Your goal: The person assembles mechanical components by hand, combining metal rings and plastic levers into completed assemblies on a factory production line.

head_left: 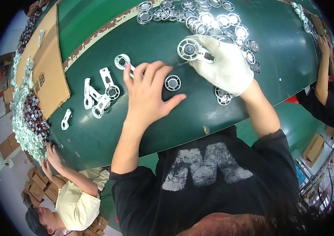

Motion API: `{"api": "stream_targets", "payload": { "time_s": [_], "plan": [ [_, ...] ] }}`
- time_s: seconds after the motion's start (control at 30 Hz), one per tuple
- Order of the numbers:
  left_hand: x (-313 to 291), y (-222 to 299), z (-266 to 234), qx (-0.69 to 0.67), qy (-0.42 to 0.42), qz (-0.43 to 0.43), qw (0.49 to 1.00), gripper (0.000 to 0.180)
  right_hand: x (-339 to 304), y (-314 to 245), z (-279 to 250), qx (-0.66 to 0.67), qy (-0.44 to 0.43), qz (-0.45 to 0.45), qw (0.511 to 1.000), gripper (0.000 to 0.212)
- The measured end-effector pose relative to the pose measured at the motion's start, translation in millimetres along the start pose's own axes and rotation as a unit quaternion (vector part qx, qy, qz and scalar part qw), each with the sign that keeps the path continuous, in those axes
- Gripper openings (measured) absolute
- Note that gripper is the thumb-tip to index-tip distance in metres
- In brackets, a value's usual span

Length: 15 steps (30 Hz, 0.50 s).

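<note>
My right hand (224,67), in a white glove, is closed on a white plastic arm with a ring and a small black motor (189,49) in its middle. A dark block with red wire shows on its stem. My left hand (145,94) is bare, its fingers spread low over the green table (151,135). Just past its fingertips lies another white ringed arm (122,61), its stem partly hidden by the fingers. Right of the left hand, apart from it, a round silver-rimmed cap (173,83) lies flat.
Several white ringed arms (103,104) lie to the left. Silver rings (214,23) spread across the far side, with a few (223,96) below my right wrist. Cardboard (47,59) and a heap of white parts (23,122) edge the left. Co-workers' hands (54,157) work at both sides.
</note>
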<state>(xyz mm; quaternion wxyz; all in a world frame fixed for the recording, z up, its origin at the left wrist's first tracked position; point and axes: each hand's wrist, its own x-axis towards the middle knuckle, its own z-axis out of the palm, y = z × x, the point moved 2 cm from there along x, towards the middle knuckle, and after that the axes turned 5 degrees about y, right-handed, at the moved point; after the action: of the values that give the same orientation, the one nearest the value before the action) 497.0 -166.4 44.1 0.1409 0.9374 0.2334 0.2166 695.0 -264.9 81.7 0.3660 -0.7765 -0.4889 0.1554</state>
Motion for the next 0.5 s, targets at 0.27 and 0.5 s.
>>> {"api": "stream_targets", "payload": {
  "time_s": [0.27,0.5],
  "plan": [
    [0.0,-3.3,8.4,-0.076,-0.068,0.118,0.988,0.043,-3.3,-3.9,-0.1,-0.050,-0.023,-0.014,0.998,0.034],
    [-0.3,-5.8,-6.4,-0.126,0.169,0.125,0.970,0.050,-12.7,-13.1,10.3,-0.126,-0.035,-0.078,0.988,0.025]
  ]
}}
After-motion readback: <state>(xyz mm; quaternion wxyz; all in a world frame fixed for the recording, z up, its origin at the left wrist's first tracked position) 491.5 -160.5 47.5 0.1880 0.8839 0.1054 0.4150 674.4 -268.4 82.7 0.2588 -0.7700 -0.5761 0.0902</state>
